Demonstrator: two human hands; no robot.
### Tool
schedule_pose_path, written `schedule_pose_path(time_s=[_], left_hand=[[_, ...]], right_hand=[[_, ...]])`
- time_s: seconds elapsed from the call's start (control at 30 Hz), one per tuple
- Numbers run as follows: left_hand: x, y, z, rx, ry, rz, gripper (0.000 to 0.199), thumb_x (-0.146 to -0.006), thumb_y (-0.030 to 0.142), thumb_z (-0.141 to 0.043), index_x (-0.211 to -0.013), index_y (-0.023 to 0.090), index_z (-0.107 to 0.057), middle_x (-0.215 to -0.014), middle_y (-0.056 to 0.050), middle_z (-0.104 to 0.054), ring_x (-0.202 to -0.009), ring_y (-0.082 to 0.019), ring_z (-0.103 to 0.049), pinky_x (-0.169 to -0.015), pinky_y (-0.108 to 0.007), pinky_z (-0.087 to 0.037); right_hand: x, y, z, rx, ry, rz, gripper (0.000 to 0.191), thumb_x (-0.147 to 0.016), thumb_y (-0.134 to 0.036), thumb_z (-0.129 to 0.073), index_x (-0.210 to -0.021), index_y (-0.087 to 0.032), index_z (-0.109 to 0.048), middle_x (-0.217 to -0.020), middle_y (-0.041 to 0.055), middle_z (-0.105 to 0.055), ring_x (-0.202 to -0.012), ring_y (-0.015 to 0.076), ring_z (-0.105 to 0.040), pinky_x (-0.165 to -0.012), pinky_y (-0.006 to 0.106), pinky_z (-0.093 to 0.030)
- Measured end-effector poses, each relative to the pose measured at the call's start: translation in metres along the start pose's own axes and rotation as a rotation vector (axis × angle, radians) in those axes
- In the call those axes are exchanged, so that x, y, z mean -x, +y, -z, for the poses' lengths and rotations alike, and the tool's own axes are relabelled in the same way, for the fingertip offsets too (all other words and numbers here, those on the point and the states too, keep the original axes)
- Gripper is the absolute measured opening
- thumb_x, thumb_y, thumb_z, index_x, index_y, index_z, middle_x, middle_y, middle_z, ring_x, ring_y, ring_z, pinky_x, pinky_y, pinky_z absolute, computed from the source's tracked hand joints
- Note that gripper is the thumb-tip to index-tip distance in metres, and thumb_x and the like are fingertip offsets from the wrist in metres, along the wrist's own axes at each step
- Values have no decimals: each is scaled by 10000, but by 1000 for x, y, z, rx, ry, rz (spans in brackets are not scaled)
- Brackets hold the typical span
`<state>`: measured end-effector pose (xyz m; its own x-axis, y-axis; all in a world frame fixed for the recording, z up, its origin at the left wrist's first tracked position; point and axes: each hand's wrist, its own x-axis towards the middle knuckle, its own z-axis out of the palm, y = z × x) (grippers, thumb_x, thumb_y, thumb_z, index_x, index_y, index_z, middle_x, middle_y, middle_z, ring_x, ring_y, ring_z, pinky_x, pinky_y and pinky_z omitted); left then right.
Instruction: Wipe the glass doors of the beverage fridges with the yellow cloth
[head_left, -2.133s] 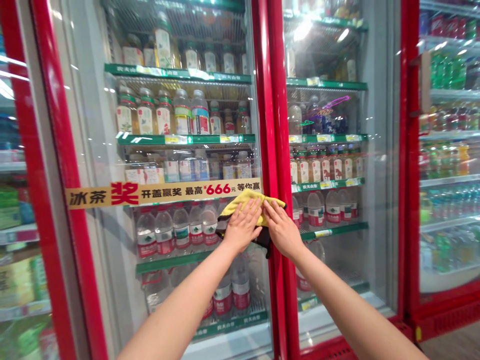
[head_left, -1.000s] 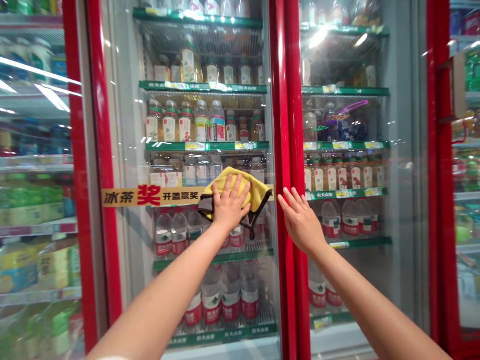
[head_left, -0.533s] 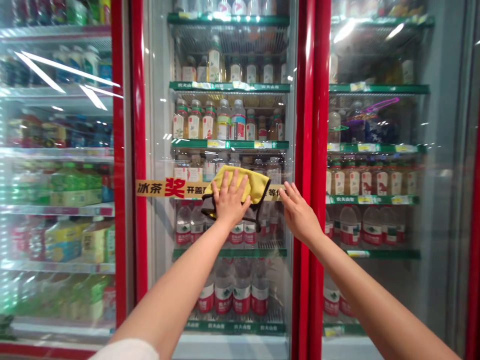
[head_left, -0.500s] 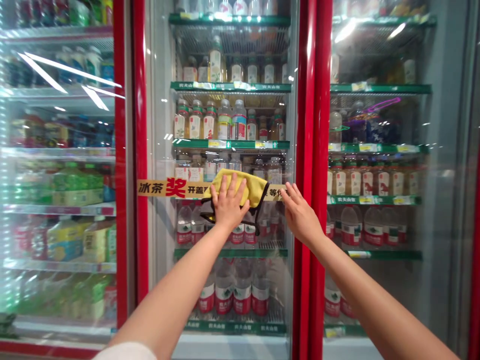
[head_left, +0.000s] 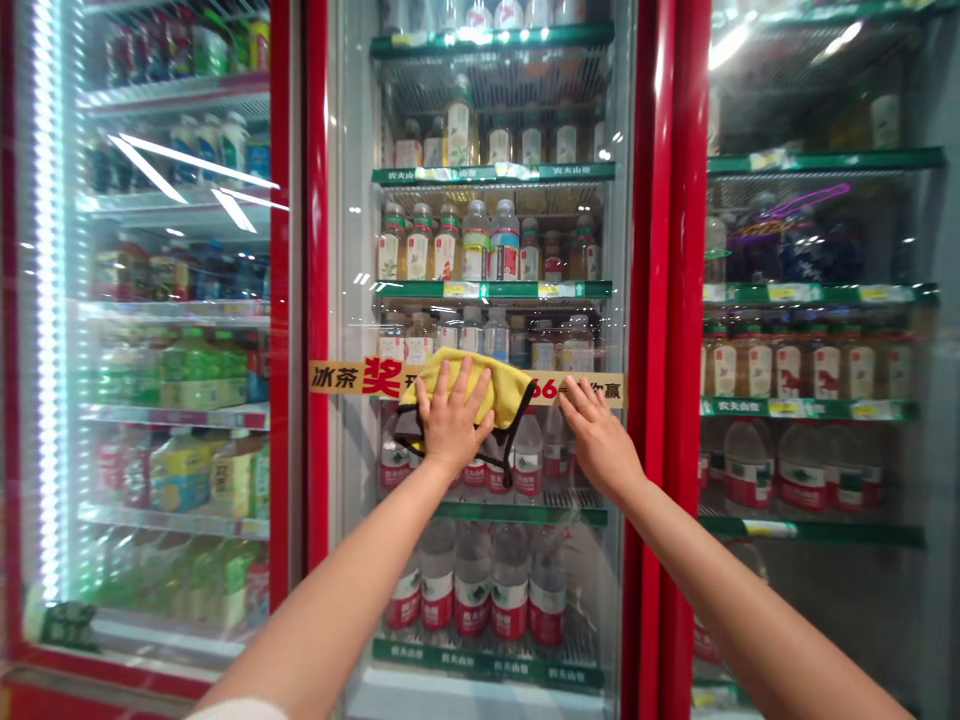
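L hand: spread flat on cloth
R hand: empty, apart fr. L, at strip's R half
cloth: slid L, now prob. working strip's mid

You have one left hand, one right hand, one yellow cloth, one banner strip, and five red-labelled bottles fronting the middle cooler's bottom shelf.

Matt cloth, smooth door glass (glossy, like the frame).
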<state>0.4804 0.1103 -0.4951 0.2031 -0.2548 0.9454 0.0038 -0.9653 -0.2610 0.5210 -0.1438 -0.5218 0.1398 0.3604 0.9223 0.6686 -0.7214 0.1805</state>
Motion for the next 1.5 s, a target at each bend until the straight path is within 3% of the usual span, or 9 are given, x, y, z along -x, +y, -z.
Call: schedule_pose_path(time_s=[0.2, 0.43, 0.63, 0.8, 0.93, 1.13, 1.23, 1.37, 1.5], left_hand=[[13, 0, 4, 38, -160, -298, 649, -919, 454, -606, -1537, 391, -416, -1634, -29, -394, -1568, -330, -205, -1246, -651, 70], [30, -34, 20, -100, -102, 250, 650, -947, 326, -526, -1574, 240, -378, -1695, -97, -237, -1584, -362, -100, -1253, -665, -57], [46, -20, 17, -78, -209, 15, 686, -933, 343, -582, -1578, 352, -345, -1700, -34, -239, -1591, -332, -69, -1252, -652, 13], [22, -59, 28, -104, -179, 104, 644, -958, 353, -528, -1577, 342, -349, -1687, -42, -279, -1585, -318, -130, -1258, -646, -26], [57, -77, 24, -141, -112, 282, 621, -953, 284, -487, -1565, 231, -396, -1692, -109, -243, -1588, -338, -94, -1258, -646, -72], [45, -84, 22, -75, -152, -70, 602, -923, 371, -582, -1514, 344, -469, -1645, -46, -374, -1579, -321, -162, -1263, -631, -6], [20, -104, 28, -67, -83, 1, 621, -932, 386, -566, -1537, 354, -430, -1649, -35, -366, -1567, -307, -217, -1272, -612, -40], [38, -127, 30, -83, 0, 204, 650, -934, 317, -539, -1565, 255, -398, -1670, -88, -309, -1569, -341, -197, -1270, -619, -78], [58, -146, 32, -30, -99, -46, 651, -919, 343, -590, -1548, 313, -424, -1647, -64, -362, -1568, -339, -201, -1267, -631, -22]], right_hand=[[2, -10, -16, 37, 29, 93, 675, -908, 16, -374, -1565, -136, -392, -1609, 149, -402, -1535, 278, -310, -1238, 548, -334], [13, -2, -27, 66, 111, 175, 836, -973, -70, -451, -1643, -237, 20, -1640, 138, -333, -1511, 294, -365, -1218, 531, -341], [17, -3, -34, 51, 146, 196, 837, -976, -192, -546, -1645, -303, -55, -1692, 105, -194, -1514, 322, -359, -1229, 520, -303], [18, -6, -38, 52, 162, 170, 790, -994, -304, -569, -1646, -305, -124, -1676, 102, -272, -1508, 294, -376, -1252, 482, -254], [18, -8, -38, 75, 170, 156, 768, -985, -318, -582, -1641, -302, -182, -1678, 106, -275, -1510, 297, -372, -1254, 479, -242], [18, -11, -34, 120, 138, 133, 774, -952, -296, -622, -1627, -311, -243, -1658, 112, -333, -1472, 295, -437, -1245, 475, -272], [21, -12, -37, 143, 134, 116, 767, -938, -302, -635, -1617, -315, -278, -1665, 107, -323, -1465, 305, -444, -1241, 491, -284], [23, -11, -38, 164, 122, 95, 712, -934, -314, -628, -1589, -313, -350, -1659, 101, -349, -1459, 302, -451, -1240, 492, -291], [22, -18, -40, 174, 144, 67, 611, -919, -302, -623, -1512, -277, -479, -1632, 102, -402, -1466, 305, -435, -1233, 495, -311]])
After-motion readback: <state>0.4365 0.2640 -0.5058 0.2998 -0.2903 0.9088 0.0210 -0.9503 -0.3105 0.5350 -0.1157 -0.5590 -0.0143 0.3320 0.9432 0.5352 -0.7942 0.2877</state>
